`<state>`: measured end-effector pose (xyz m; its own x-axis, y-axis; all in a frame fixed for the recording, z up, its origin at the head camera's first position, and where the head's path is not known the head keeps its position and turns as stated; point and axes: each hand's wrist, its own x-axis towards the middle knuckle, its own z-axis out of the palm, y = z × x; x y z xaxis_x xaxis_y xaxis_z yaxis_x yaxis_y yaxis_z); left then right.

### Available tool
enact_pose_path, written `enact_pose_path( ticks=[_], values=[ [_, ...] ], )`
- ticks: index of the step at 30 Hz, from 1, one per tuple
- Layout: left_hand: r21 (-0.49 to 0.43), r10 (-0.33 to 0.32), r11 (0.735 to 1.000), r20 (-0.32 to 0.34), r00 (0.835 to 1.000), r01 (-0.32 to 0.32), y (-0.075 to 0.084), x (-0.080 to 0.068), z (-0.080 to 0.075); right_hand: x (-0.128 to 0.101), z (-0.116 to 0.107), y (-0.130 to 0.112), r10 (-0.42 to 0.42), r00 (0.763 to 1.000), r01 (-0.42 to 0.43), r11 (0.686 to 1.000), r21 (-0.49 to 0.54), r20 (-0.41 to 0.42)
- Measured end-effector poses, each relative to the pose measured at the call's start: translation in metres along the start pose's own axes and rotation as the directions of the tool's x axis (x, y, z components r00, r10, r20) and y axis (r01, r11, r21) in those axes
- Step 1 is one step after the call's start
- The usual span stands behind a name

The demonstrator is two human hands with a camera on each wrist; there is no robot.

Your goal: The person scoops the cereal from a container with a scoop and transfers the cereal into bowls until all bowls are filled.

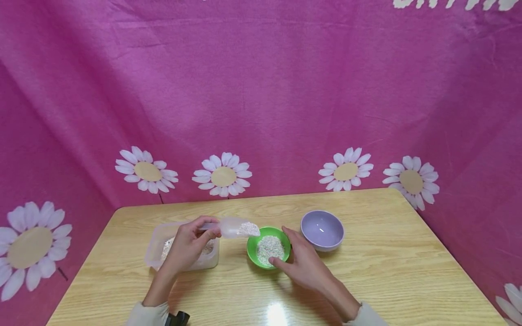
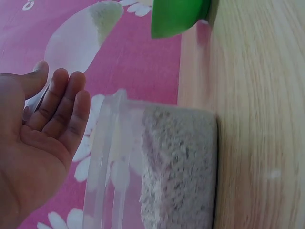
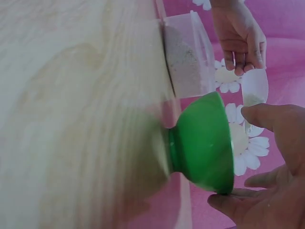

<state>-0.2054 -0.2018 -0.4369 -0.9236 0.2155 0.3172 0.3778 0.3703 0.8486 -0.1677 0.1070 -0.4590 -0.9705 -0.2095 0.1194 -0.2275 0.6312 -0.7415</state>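
My left hand (image 1: 205, 233) pinches the handle of a translucent scoop (image 1: 236, 227) with pale grain in its tip. The scoop hangs between a clear plastic container (image 1: 157, 253) of grain and a green bowl (image 1: 254, 246), its tip at the bowl's left rim. In the left wrist view the hand (image 2: 50, 78) is beside the scoop (image 2: 76, 43), above the container (image 2: 162, 167). My right hand (image 1: 287, 251) holds the green bowl's right side, thumb and forefinger on its rim. The right wrist view shows the bowl (image 3: 202, 138) standing on the wooden table (image 3: 71, 119).
An empty lilac bowl (image 1: 322, 230) stands just right of the green bowl. The wooden table (image 1: 387, 271) is ringed closely by a pink daisy-print cloth (image 1: 261, 90) at the back and both sides.
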Motion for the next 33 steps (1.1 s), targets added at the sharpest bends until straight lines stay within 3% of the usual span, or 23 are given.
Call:
enact_pose_path(
  ticks=[4,10,16,22,27,33],
  values=[
    [0.028,0.005,1.000,0.046,0.999,-0.006,0.001,0.004,0.008,-0.002,0.002,0.006,0.003,1.000,-0.004,1.000,0.005,0.011],
    [0.111,0.093,0.988,0.124,0.988,-0.107,0.002,0.010,0.016,-0.006,0.003,0.012,0.026,0.999,-0.026,1.000,0.015,0.026],
    [0.188,0.097,0.972,0.239,0.966,-0.144,0.011,0.018,0.018,-0.007,0.004,0.016,0.019,0.999,-0.020,1.000,0.021,0.030],
    [0.278,0.130,0.932,0.337,0.932,-0.231,0.026,0.029,0.014,-0.006,0.004,0.017,0.012,1.000,-0.012,1.000,0.026,0.025],
    [0.304,0.152,0.915,0.351,0.924,-0.266,0.040,0.035,0.007,-0.006,0.003,0.016,0.023,0.999,-0.024,0.999,0.026,0.031],
    [0.289,0.154,0.922,0.332,0.931,-0.256,0.047,0.035,0.001,-0.006,0.004,0.015,0.030,0.999,-0.031,0.999,0.030,0.032]
  ],
)
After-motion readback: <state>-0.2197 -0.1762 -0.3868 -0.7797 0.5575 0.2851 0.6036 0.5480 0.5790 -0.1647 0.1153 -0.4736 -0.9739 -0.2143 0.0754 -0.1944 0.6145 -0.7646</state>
